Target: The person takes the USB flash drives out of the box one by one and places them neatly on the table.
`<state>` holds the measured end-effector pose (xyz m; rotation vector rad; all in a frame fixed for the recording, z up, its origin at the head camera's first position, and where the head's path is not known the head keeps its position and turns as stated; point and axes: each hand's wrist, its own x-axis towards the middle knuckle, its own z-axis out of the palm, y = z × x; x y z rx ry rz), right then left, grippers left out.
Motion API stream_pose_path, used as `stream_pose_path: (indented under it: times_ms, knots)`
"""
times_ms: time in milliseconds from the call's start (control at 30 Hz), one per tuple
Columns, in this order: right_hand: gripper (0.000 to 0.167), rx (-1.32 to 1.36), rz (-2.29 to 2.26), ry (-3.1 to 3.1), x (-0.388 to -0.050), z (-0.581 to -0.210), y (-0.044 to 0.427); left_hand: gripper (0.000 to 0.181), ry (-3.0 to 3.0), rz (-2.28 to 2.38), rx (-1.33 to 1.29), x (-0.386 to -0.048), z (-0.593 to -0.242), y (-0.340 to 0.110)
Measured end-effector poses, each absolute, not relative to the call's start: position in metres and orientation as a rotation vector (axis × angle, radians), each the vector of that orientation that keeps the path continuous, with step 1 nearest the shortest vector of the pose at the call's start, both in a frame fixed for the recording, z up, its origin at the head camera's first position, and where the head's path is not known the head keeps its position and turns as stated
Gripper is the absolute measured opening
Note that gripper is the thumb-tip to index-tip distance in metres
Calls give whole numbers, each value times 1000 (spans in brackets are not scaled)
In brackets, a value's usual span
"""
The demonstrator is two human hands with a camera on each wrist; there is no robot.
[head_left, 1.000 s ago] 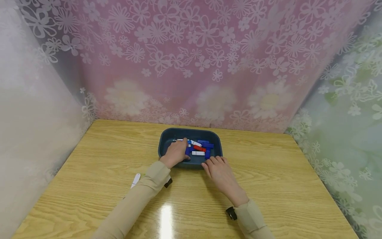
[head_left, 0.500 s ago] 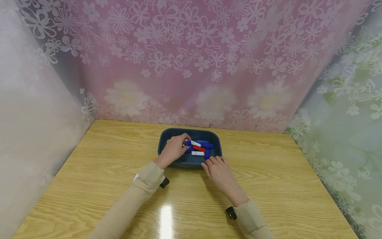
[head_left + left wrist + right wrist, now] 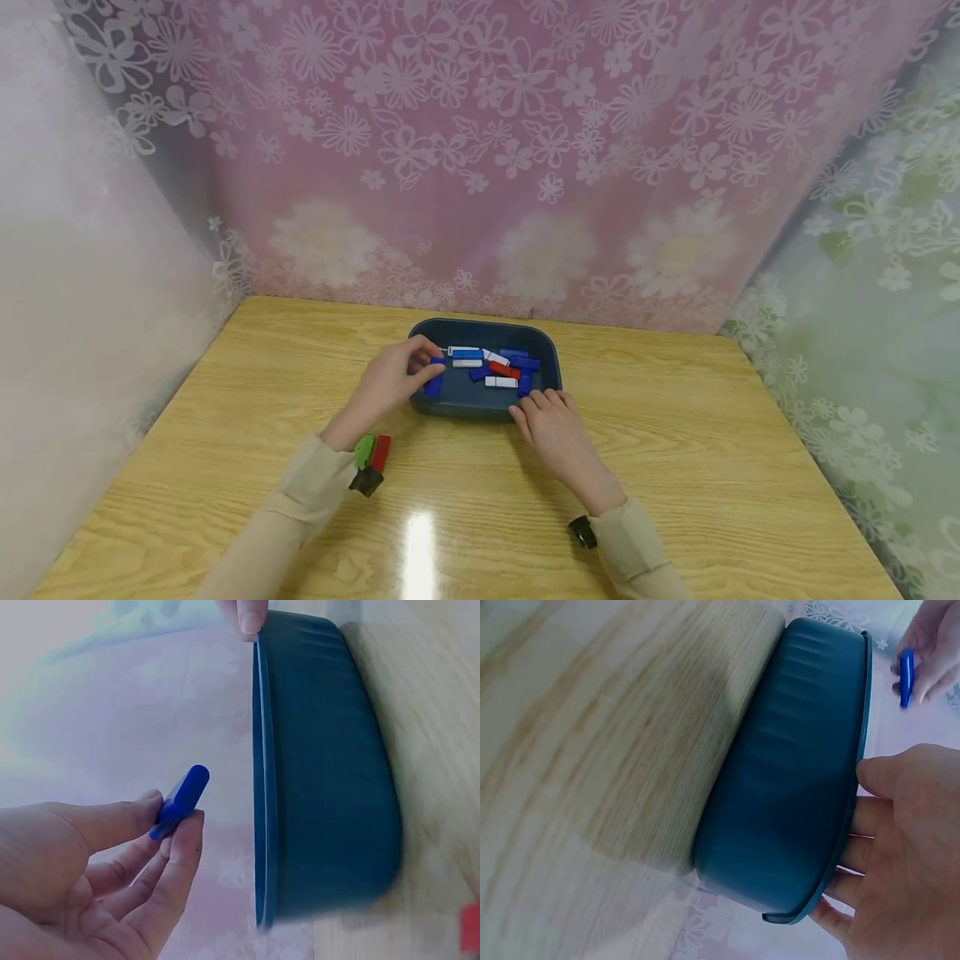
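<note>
My left hand (image 3: 384, 381) pinches a blue USB flash drive (image 3: 434, 382) between thumb and fingers, over the left end of a dark teal plastic bin (image 3: 468, 412). The left wrist view shows that drive (image 3: 189, 792) above the rim level, apart from the bin wall. At the bin's front right corner, my right hand (image 3: 558, 435) grips the rim; in the right wrist view its thumb (image 3: 877, 774) lies outside and the fingers inside. Within the bin lie several flash drives: white ones (image 3: 501, 382), a red one (image 3: 504, 369) and blue ones (image 3: 524, 363).
On the wooden table (image 3: 675, 467), a green piece (image 3: 364, 450) and a red piece (image 3: 382, 452) lie beside my left wrist, partly hidden by the wrist camera. A pink floral curtain (image 3: 480, 167) hangs behind the table, with pale curtains at both sides.
My left hand has moved left and lifted from among the drives, taking a blue one with it. Green and red pieces on the table have come into sight. The right hand stays put.
</note>
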<state>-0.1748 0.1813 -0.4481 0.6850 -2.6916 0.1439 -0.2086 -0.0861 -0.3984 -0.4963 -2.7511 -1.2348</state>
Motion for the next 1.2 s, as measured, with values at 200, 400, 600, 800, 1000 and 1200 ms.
stream_pose_path:
  times_ms: [200,400,600,800,1000,1200]
  knots:
    - [25,678,119,-2694,-176,-448,181,13,-2768,-1238,-463,-190,-405,-111]
    - [25,667,124,-2711,-175,-446,181,9,-2901,-1249,-508,-180,-419,-126]
    - [25,658,126,-2728,-175,-446,181,10,-2969,-1279,-525,-178,-441,-124]
    - [24,671,125,-2705,-175,-447,180,12,-3010,-1201,-468,-178,-451,-115]
    - [25,671,124,-2708,-176,-448,181,10,-3002,-958,-477,-181,-453,-112]
    - [25,667,136,-2724,-175,-447,180,15,-2980,-858,-560,-179,-451,-117]
